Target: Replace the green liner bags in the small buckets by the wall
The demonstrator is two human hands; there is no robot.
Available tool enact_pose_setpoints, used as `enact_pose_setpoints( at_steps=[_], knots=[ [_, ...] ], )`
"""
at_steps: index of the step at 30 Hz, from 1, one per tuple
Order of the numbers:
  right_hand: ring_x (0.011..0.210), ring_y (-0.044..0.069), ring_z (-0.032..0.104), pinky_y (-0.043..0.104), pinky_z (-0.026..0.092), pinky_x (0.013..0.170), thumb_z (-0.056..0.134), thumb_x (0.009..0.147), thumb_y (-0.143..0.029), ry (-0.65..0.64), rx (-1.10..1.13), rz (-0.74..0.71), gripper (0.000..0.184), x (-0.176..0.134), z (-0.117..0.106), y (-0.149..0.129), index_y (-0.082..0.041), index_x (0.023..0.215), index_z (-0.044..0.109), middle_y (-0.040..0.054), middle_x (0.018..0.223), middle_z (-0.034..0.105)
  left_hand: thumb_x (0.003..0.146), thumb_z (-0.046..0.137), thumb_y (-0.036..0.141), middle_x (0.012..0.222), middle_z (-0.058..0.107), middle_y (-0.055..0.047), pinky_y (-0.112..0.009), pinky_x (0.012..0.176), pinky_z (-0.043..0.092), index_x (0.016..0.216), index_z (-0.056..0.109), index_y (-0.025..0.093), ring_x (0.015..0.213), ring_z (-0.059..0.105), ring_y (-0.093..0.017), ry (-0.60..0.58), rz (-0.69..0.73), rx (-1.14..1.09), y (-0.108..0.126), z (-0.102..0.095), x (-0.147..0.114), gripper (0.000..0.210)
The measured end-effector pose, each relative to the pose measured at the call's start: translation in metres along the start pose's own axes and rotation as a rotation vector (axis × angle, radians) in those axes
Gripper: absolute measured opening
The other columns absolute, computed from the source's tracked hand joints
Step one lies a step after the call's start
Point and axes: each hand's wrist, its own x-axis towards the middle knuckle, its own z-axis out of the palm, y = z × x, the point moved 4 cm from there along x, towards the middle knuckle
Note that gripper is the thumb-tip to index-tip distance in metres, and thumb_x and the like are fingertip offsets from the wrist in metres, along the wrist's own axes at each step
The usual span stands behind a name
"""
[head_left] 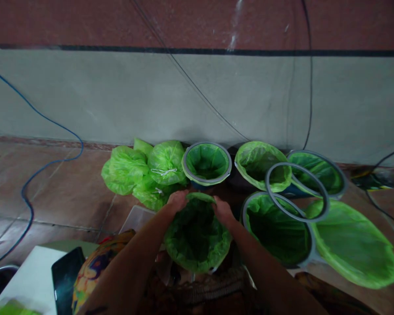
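A bin lined with a green plastic bag (197, 259) stands right in front of me, the bag's edge folded outward over its rim. At the far left of that rim, my left hand (178, 201) has its fingers closed on the bag's edge. My right hand (223, 211) pinches the same edge at the far right. The bin's body is mostly hidden under the bag. Just beyond stands another lined bin with a grey ring (185, 162) on its rim. To my right are more green-lined bins (254, 205), and a loose grey ring (327, 203) rests across them.
Several bulging green bags (126, 170), some tied with white string, lie by the wall (118, 96). A blue cable (28, 201) snakes over the tiled floor on the left. A dark phone (68, 280) lies on a white surface (28, 273). Dark cables (310, 87) hang down the wall.
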Motion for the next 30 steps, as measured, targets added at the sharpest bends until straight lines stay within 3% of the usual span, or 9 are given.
enact_pose_setpoints(
  at_steps=[5, 8, 11, 14, 17, 20, 24, 30],
  knots=[
    [0.088, 0.019, 0.066, 0.025, 0.039, 0.071, 0.041, 0.097, -0.026, 0.093, 0.079, 0.179, 0.025, -0.019, 0.007, 0.007, -0.014, 0.112, 0.058, 0.0098, 0.094, 0.071, 0.07, 0.073, 0.028, 0.136, 0.055, -0.015, -0.032, 0.101, 0.044, 0.143, 0.038, 0.017, 0.122, 0.056, -0.025, 0.116, -0.138, -0.178, -0.016, -0.006, -0.01, 0.082],
    [0.089, 0.021, 0.067, 0.026, 0.041, 0.073, 0.039, 0.097, -0.027, 0.16, 0.171, 0.367, 0.029, -0.045, 0.024, 0.014, -0.011, 0.111, 0.059, 0.0122, 0.095, 0.071, 0.068, 0.076, 0.03, 0.135, 0.056, -0.015, -0.034, 0.101, 0.045, 0.141, 0.042, 0.015, 0.12, 0.057, -0.027, 0.174, -0.181, -0.316, -0.025, -0.011, -0.014, 0.082],
    [0.095, 0.024, 0.067, 0.029, 0.045, 0.078, 0.047, 0.093, -0.033, 0.235, 0.258, 0.48, 0.04, -0.07, 0.037, 0.018, -0.006, 0.121, 0.056, 0.018, 0.104, 0.07, 0.07, 0.075, 0.032, 0.134, 0.058, -0.015, -0.037, 0.103, 0.044, 0.135, 0.051, 0.013, 0.12, 0.058, -0.028, 0.23, -0.134, -0.411, -0.027, -0.019, -0.014, 0.072],
    [0.112, 0.029, 0.061, 0.034, 0.045, 0.091, 0.053, 0.089, -0.04, 0.393, 0.292, 0.425, 0.062, -0.074, 0.024, 0.016, 0.001, 0.135, 0.045, 0.0251, 0.124, 0.061, 0.077, 0.07, 0.036, 0.132, 0.06, -0.013, -0.036, 0.103, 0.045, 0.13, 0.057, 0.016, 0.119, 0.059, -0.026, 0.267, -0.089, -0.426, -0.022, -0.027, -0.01, 0.059],
    [0.122, 0.026, 0.055, 0.035, 0.039, 0.102, 0.039, 0.095, -0.037, 0.482, 0.316, 0.254, 0.052, -0.049, -0.007, 0.008, -0.005, 0.136, 0.046, 0.02, 0.132, 0.058, 0.086, 0.06, 0.04, 0.129, 0.063, -0.009, -0.034, 0.103, 0.044, 0.129, 0.058, 0.019, 0.118, 0.059, -0.023, 0.268, -0.053, -0.332, -0.011, -0.03, -0.005, 0.048],
    [0.121, 0.022, 0.055, 0.032, 0.038, 0.103, 0.034, 0.099, -0.033, 0.357, 0.254, 0.099, 0.045, -0.013, -0.026, -0.002, -0.01, 0.132, 0.053, 0.0149, 0.131, 0.06, 0.092, 0.05, 0.038, 0.128, 0.063, -0.008, -0.035, 0.103, 0.044, 0.128, 0.058, 0.02, 0.117, 0.059, -0.022, 0.216, 0.001, -0.175, 0.001, -0.024, 0.001, 0.041],
    [0.107, 0.02, 0.063, 0.027, 0.041, 0.09, 0.034, 0.1, -0.03, 0.092, 0.118, -0.062, 0.036, 0.013, -0.017, -0.012, -0.015, 0.122, 0.058, 0.011, 0.117, 0.068, 0.095, 0.041, 0.029, 0.121, 0.067, -0.009, -0.035, 0.098, 0.046, 0.124, 0.057, 0.018, 0.112, 0.062, -0.022, 0.119, 0.034, -0.02, 0.006, -0.008, 0.006, 0.035],
    [0.097, 0.019, 0.064, 0.025, 0.039, 0.079, 0.035, 0.101, -0.031, 0.041, 0.003, -0.03, 0.03, 0.011, -0.006, -0.009, -0.015, 0.113, 0.058, 0.0101, 0.105, 0.069, 0.093, 0.045, 0.027, 0.12, 0.066, -0.011, -0.036, 0.098, 0.046, 0.128, 0.053, 0.017, 0.112, 0.062, -0.023, 0.078, 0.011, 0.011, 0.007, -0.004, 0.005, 0.037]
  ],
)
